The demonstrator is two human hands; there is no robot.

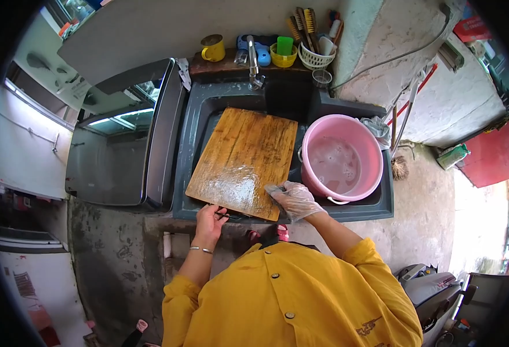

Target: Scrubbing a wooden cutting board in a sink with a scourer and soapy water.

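A wet wooden cutting board (243,160) lies tilted over the left side of a dark grey sink (193,93), with glare and wetness on its near half. My left hand (209,223) is bare, wears a silver bangle, and grips a thin black handle (225,214) at the board's near edge. A clear plastic glove covers my right hand (295,200), which is curled at the board's lower right edge. Under its fingers shows a small dark thing (277,188), mostly hidden, perhaps a scouring pad. Just right of that hand stands a pink bucket (343,121) holding cloudy, foamy water.
A chrome faucet (253,65) rises behind the sink. The back ledge holds a yellow mug (213,48), a yellow bowl (284,60) and a white basket (316,58) of brushes. A glossy dark appliance (120,160) borders the sink's left. A grey cloth (376,130) hangs beyond the bucket.
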